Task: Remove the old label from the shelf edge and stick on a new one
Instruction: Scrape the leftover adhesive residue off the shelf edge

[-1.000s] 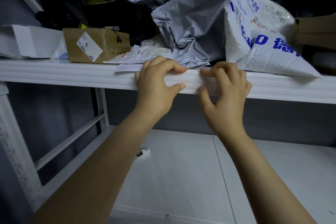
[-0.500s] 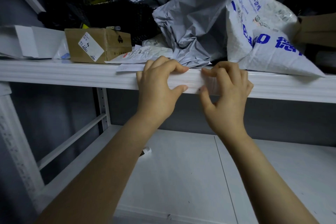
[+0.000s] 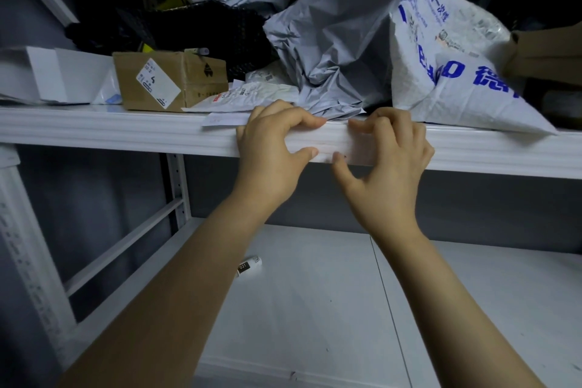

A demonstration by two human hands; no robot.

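Note:
A pale label (image 3: pixel 333 146) lies along the front face of the white shelf edge (image 3: pixel 126 135), between my two hands. My left hand (image 3: pixel 271 151) holds its left end, with curled fingers on the top of the edge and the thumb on the front face. My right hand (image 3: pixel 390 161) holds the right end the same way, its thumb tip on the label's lower part. The two thumbs are close together. Whatever is printed on the label is too faint to read.
On the shelf behind my hands lie a cardboard box (image 3: pixel 170 82), a grey mailer bag (image 3: pixel 340 41), a white bag with blue print (image 3: pixel 456 79) and a paper slip (image 3: pixel 223 119). A small labelled tube (image 3: pixel 248 265) lies on the lower shelf (image 3: pixel 315 324).
Both hands stay on the label at the shelf edge. My right thumb has slid a little left, toward my left thumb.

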